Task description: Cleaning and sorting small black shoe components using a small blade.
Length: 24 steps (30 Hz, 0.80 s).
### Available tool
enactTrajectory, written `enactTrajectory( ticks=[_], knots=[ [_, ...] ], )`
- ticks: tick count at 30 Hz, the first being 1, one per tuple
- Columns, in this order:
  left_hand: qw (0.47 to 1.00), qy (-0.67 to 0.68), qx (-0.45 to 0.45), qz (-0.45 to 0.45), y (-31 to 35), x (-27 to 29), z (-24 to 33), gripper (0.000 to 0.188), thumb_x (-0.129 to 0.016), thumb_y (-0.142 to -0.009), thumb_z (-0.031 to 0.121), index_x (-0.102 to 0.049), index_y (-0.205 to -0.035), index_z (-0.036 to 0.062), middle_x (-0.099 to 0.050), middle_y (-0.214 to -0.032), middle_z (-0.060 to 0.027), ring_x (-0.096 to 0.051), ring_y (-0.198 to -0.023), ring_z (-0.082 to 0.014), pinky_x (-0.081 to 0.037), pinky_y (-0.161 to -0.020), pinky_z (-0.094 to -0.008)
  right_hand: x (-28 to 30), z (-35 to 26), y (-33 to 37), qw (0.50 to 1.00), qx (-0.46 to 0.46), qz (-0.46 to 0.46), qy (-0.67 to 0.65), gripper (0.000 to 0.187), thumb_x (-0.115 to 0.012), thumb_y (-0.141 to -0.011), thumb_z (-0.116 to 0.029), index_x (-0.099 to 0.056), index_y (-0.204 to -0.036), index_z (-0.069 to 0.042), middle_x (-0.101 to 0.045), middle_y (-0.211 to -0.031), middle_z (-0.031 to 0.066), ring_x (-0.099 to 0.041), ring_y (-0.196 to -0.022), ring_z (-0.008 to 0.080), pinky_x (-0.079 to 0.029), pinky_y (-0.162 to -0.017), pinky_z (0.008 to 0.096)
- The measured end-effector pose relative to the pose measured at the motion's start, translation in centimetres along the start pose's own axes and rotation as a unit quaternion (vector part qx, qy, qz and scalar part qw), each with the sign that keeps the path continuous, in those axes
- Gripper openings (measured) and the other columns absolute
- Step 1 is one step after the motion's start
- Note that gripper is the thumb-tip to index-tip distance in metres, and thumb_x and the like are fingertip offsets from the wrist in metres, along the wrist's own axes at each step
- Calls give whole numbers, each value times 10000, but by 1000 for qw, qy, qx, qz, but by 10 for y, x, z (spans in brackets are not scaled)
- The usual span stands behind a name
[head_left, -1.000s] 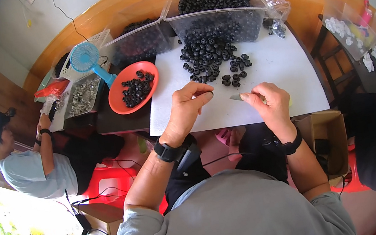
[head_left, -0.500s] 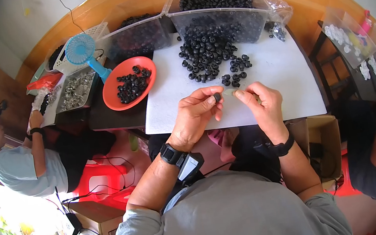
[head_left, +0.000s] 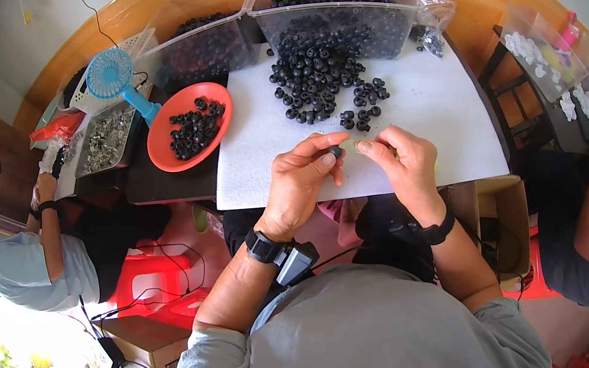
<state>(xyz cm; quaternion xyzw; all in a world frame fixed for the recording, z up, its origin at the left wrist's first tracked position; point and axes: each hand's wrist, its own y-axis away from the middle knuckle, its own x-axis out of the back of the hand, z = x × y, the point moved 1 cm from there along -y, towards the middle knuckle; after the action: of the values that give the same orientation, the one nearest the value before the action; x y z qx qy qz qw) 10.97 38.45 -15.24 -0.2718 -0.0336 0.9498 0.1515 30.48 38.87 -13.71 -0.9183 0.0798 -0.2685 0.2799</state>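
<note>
White sheet [head_left: 446,131] is looking matt, smooth. Black pieces [head_left: 309,79] on the sheet are showing like hard plastic, small glints. Bin [head_left: 395,39] at the sheet's back edge is showing clear glossy plastic. Left of the sheet, red bowl [head_left: 165,146] is shining like smooth plastic; silvery pieces [head_left: 104,142] farther left are glinting. Grey shirt [head_left: 370,332] in front of the sheet is showing matt cloth.

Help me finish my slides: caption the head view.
Left hand pinching a black bead, right hand gripping a small blade, above a white sheet beside an orange-red bowl of beads.
</note>
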Motion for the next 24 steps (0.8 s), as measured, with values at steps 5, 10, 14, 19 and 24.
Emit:
enactTrajectory(
  ticks=[5, 10, 14, 19, 24],
  knots=[
    [1000, 3, 10, 12, 1, -5, 1, 300, -545, -1015, -75, -701, -1270, -46, -603, -1134, -64, -586, -915, -149, -547, -772, -300, 0, 0, 1, 1000, 6, 4, 0, 336, -800, -895, -262, -621, -727, -33, -582, -623, 93, -556, -537, 243, -418, -516, 364],
    [1000, -1, 15, 14, 2, -4, 1, 291, -546, -1018, -71, -704, -1260, -47, -610, -1138, -69, -589, -903, -150, -549, -760, -301, 0, 0, 2, 1000, 12, 6, 7, 341, -803, -893, -269, -617, -726, -37, -579, -626, 92, -554, -540, 250, -417, -516, 365],
    [1000, -1, 19, 8, 2, -2, 0, 284, -547, -1021, -66, -700, -1260, -53, -630, -1132, -83, -596, -902, -150, -551, -752, -302, -1, 2, 2, 1000, 16, 5, 10, 343, -804, -891, -268, -612, -723, -39, -580, -631, 90, -559, -545, 254, -418, -516, 367],
    [1000, -2, 21, 9, 2, -2, -1, 274, -558, -1021, -49, -685, -1264, -64, -645, -1106, -97, -608, -901, -172, -542, -752, -319, 0, 1, 2, 1000, 21, 1, 6, 334, -803, -889, -255, -610, -724, -39, -581, -633, 88, -561, -546, 254, -416, -516, 370],
    [1000, -3, 13, 16, 3, 0, -4, 262, -561, -1021, -37, -675, -1254, -76, -645, -1088, -107, -614, -903, -192, -529, -745, -335, 1, 0, 2, 1000, 30, -6, 2, 312, -807, -883, -218, -606, -720, -43, -580, -632, 88, -554, -544, 255, -408, -512, 376]
  ],
)
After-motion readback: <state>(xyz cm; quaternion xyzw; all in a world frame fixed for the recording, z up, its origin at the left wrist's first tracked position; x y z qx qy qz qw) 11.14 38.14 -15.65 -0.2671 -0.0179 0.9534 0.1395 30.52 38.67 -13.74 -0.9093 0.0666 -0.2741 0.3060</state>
